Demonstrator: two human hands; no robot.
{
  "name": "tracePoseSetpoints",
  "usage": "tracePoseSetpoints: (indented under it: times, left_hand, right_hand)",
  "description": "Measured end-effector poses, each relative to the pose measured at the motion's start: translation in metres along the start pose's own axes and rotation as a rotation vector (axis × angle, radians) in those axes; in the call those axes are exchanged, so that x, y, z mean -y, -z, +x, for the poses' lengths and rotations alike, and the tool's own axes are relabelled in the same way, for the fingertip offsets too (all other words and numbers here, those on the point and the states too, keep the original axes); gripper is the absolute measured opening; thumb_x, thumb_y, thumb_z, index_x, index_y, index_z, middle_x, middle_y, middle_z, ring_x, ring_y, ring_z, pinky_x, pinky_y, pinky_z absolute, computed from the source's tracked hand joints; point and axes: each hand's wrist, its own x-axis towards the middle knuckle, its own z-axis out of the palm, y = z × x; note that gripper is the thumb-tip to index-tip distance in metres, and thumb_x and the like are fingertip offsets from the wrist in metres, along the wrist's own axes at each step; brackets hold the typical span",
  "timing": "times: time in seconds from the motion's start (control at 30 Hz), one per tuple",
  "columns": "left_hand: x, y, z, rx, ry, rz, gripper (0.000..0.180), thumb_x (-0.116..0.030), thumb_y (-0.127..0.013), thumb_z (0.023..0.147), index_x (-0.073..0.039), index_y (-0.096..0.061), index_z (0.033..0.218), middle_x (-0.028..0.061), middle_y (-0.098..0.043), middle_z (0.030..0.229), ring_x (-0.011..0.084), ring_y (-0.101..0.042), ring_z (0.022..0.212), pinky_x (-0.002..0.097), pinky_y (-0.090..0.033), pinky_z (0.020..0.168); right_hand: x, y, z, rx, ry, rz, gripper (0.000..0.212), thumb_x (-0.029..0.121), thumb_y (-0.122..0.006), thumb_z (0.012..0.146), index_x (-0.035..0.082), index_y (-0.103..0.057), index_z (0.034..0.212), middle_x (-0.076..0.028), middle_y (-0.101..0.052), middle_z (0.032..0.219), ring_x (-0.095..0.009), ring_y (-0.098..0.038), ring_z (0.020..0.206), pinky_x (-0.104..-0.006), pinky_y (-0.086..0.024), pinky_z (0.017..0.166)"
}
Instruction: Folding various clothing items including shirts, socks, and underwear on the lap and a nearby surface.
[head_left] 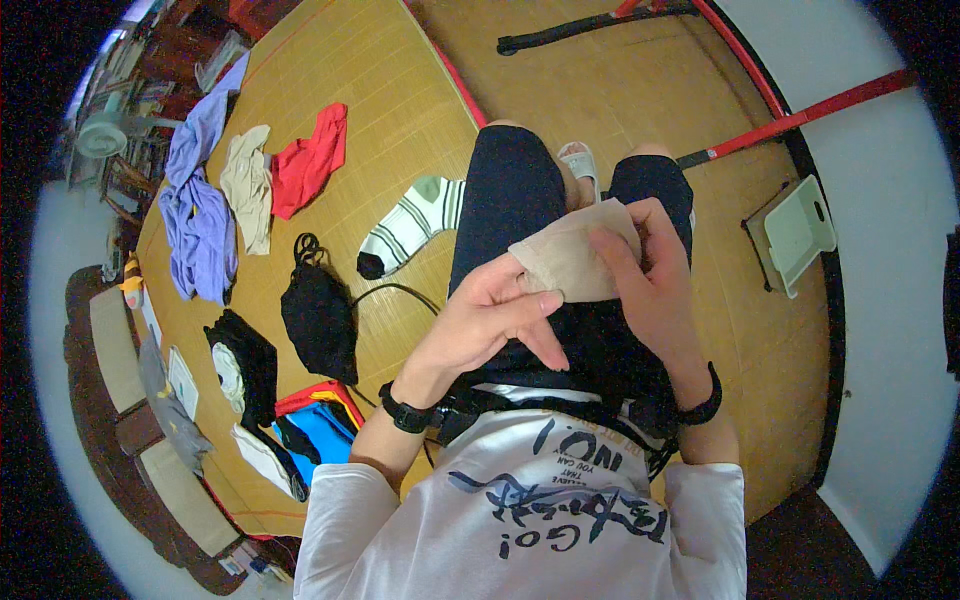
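Two hands, the left hand (pixel 500 315) and right hand (pixel 645 275), are pinched tight on a beige sock (pixel 570 262) mid-frame; soft, light, floppy, best held by its edges.

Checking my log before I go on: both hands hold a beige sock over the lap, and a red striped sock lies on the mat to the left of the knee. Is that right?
Not quite. The striped sock on the mat is green and white with a black toe, not red. The rest holds: the left hand and right hand both hold the beige sock over the lap, as the head view shows.
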Motion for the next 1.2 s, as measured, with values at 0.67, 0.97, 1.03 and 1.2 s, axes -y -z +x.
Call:
tracePoseSetpoints:
  times: [0.67, 0.97, 1.03, 1.2]
  left_hand:
    - [0.011, 0.004, 0.002, -0.425, -0.300, 0.399, 0.024, -0.005, -0.053, 0.094, 0.003, -0.056, 0.116, 0.0110, -0.064, 0.107, 0.0152, -0.063, 0.093, 0.0319, -0.055, 0.081]
    - [0.010, -0.002, 0.001, -0.239, -0.222, 0.209, 0.027, -0.002, -0.052, 0.094, 0.003, -0.054, 0.120, 0.0134, -0.062, 0.111, 0.0213, -0.063, 0.098, 0.0363, -0.056, 0.083]
    - [0.009, -0.002, -0.002, -0.160, -0.154, 0.147, 0.030, -0.001, -0.052, 0.093, 0.003, -0.052, 0.122, 0.0142, -0.061, 0.114, 0.0268, -0.063, 0.101, 0.0369, -0.057, 0.082]
    - [0.007, 0.006, -0.006, -0.126, -0.098, 0.218, 0.030, 0.000, -0.053, 0.092, 0.002, -0.052, 0.122, 0.0154, -0.058, 0.117, 0.0317, -0.062, 0.103, 0.0386, -0.058, 0.080]
  right_hand:
    - [-0.004, 0.000, 0.006, -0.077, -0.067, -0.102, 0.023, 0.023, -0.055, 0.095, 0.000, -0.055, 0.090, -0.005, -0.057, 0.073, -0.011, -0.052, 0.069, -0.0280, -0.044, 0.064]
    - [-0.010, -0.006, 0.008, -0.169, 0.041, -0.158, 0.022, 0.020, -0.058, 0.093, 0.000, -0.052, 0.085, -0.009, -0.057, 0.070, -0.013, -0.052, 0.065, -0.0291, -0.043, 0.059]
    - [-0.010, -0.005, 0.008, -0.171, 0.041, -0.175, 0.022, 0.020, -0.058, 0.093, 0.000, -0.053, 0.085, -0.009, -0.057, 0.070, -0.013, -0.052, 0.064, -0.0293, -0.043, 0.058]
    - [-0.011, 0.000, 0.008, -0.192, 0.044, -0.165, 0.021, 0.020, -0.058, 0.093, 0.001, -0.053, 0.084, -0.008, -0.056, 0.069, -0.012, -0.051, 0.063, -0.0289, -0.042, 0.057]
